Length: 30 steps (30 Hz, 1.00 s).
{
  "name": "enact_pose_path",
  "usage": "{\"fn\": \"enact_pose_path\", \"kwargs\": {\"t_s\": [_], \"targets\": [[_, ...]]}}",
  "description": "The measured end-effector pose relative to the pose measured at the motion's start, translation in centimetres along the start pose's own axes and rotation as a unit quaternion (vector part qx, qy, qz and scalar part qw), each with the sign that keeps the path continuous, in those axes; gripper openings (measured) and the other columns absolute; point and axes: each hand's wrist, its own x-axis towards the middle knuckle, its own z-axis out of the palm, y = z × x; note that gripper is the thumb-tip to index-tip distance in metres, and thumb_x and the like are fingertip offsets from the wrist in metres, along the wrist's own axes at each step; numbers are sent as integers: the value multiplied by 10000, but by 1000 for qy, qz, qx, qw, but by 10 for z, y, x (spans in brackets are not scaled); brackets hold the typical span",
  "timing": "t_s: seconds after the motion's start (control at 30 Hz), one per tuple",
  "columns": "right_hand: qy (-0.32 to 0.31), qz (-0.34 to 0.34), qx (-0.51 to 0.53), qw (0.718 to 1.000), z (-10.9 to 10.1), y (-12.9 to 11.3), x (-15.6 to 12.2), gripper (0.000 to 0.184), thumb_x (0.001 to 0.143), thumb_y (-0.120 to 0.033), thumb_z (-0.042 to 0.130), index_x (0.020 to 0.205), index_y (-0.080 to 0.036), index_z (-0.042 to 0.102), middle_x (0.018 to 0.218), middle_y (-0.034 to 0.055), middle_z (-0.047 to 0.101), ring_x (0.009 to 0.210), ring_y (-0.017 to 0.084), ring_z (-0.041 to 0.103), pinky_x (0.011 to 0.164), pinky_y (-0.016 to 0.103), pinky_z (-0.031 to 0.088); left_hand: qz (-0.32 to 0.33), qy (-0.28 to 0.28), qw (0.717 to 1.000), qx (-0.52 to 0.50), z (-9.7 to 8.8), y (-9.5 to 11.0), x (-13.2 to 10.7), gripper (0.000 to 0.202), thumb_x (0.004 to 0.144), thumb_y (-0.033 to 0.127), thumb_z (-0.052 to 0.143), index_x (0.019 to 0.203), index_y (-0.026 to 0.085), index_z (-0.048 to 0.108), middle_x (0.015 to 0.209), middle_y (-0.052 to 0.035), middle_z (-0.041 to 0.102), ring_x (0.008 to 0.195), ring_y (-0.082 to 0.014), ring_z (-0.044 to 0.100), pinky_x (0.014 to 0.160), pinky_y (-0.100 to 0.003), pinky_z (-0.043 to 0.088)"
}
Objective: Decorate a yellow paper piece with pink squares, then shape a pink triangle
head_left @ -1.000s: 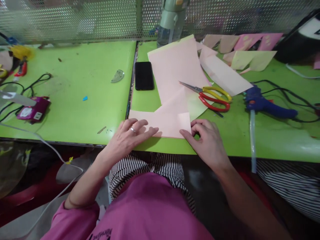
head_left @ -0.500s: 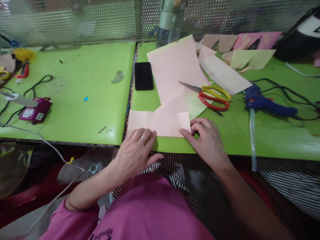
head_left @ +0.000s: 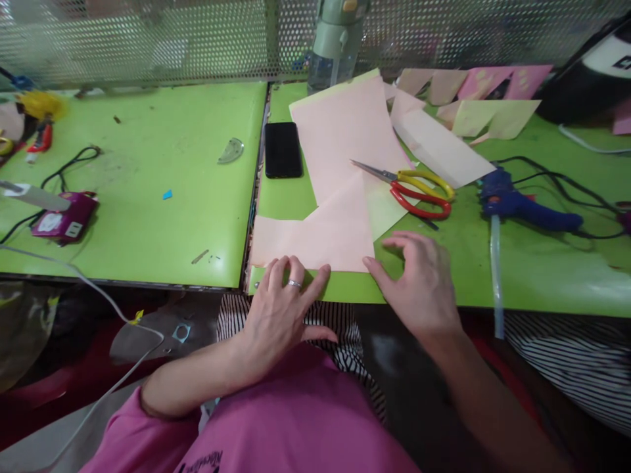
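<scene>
A pale pink sheet of paper (head_left: 325,240) lies near the table's front edge, its lower edge toward me. My left hand (head_left: 286,299) rests its spread fingertips on that lower edge, left of the middle. At the paper's lower right corner is my right hand (head_left: 419,279), its thumb tip at the corner and its fingers apart, gripping nothing. Scissors with one red and one yellow handle (head_left: 419,194) lie just beyond, on a larger pink sheet (head_left: 340,131). A light green sheet (head_left: 387,207) shows partly from under the papers.
A black phone (head_left: 283,150) lies left of the papers, with a water bottle (head_left: 332,49) behind. On the right are a blue glue gun (head_left: 527,207) with its cord and folded paper pieces (head_left: 493,118). A purple power adapter (head_left: 66,213) sits on the left table.
My left hand has shifted right along the paper's lower edge with its fingers more spread. My right hand has opened off the corner, and the corner's small turned-up flap now lies flat.
</scene>
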Motion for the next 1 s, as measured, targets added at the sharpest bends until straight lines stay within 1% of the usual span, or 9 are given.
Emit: {"fn": "enact_pose_path", "kwargs": {"t_s": [0.07, 0.13, 0.17, 0.23, 0.33, 0.47, 0.53, 0.73, 1.0], "targets": [[21, -47, -36, 998, -2, -13, -8, 375, 928, -323, 556, 1280, -195, 555, 1302, 163, 627, 1206, 338, 564, 1024, 555, 379, -2, -2, 1000, -4, 0, 0, 0, 1028, 668, 841, 507, 1490, 246, 348, 1301, -190, 505, 1222, -371, 469, 998, -527, 458], [2, -144, -39, 989, 1, -29, -19, 456, 957, -290, 509, 1403, -205, 472, 1357, 137, 617, 1246, 306, 567, 1120, 580, 274, -5, -3, 1000, -11, 0, 1, 0, 1024, 662, 818, 555, 1487, 246, 353, 1308, -196, 504, 1231, -380, 465, 987, -533, 469], [-16, -182, -27, 983, 4, -36, -24, 493, 968, -319, 494, 1439, -185, 436, 1366, 140, 613, 1250, 296, 571, 1145, 584, 242, -6, -4, 1000, -14, 1, 1, 0, 1022, 660, 808, 571, 1484, 241, 361, 1311, -201, 503, 1232, -384, 469, 981, -534, 474], [-36, -211, -9, 977, 10, -48, -34, 597, 975, -402, 479, 1482, -106, 372, 1377, 183, 593, 1278, 300, 555, 1160, 582, 232, -4, -5, 1000, -13, 1, 1, -1, 1011, 667, 795, 585, 1477, 227, 377, 1319, -208, 506, 1234, -389, 481, 988, -531, 473], [-48, -206, -25, 977, 13, -50, -43, 705, 973, -493, 448, 1515, -66, 299, 1392, 211, 565, 1303, 307, 533, 1169, 583, 214, 4, -4, 1000, 6, 5, 2, -4, 1037, 692, 802, 559, 1506, 198, 338, 1362, -212, 499, 1281, -392, 469, 1066, -529, 413], [-50, -220, -51, 973, 7, -38, -44, 751, 981, -545, 373, 1528, -44, 254, 1390, 226, 557, 1271, 323, 561, 1162, 600, 195, 4, 16, 1000, 24, 11, -1, -12, 1133, 740, 859, 378, 1496, 17, 323, 1458, -240, 449, 1370, -363, 397, 1177, -453, 296], [-57, -223, -50, 972, 5, -33, -43, 744, 987, -543, 345, 1535, -51, 241, 1393, 226, 552, 1251, 331, 577, 1152, 610, 205, 6, 22, 1000, 22, 12, -5, -16, 1140, 761, 865, 283, 1479, -19, 341, 1490, -230, 433, 1396, -337, 376, 1192, -416, 277], [-60, -217, -47, 973, 6, -31, -43, 696, 1003, -507, 323, 1544, -79, 230, 1374, 226, 569, 1215, 328, 606, 1164, 617, 139, -21, 12, 999, 23, 9, -14, -25, 1042, 797, 830, 303, 1520, 80, 313, 1559, -181, 366, 1426, -352, 345, 1183, -494, 274], [-47, -222, -42, 973, 6, -32, -40, 705, 996, -480, 378, 1556, -92, 199, 1335, 231, 600, 1155, 335, 646, 1165, 635, 111, -55, 27, 998, 21, 10, -16, -30, 921, 825, 798, 325, 1531, 208, 308, 1568, -201, 336, 1442, -363, 320, 1147, -584, 270]]}}
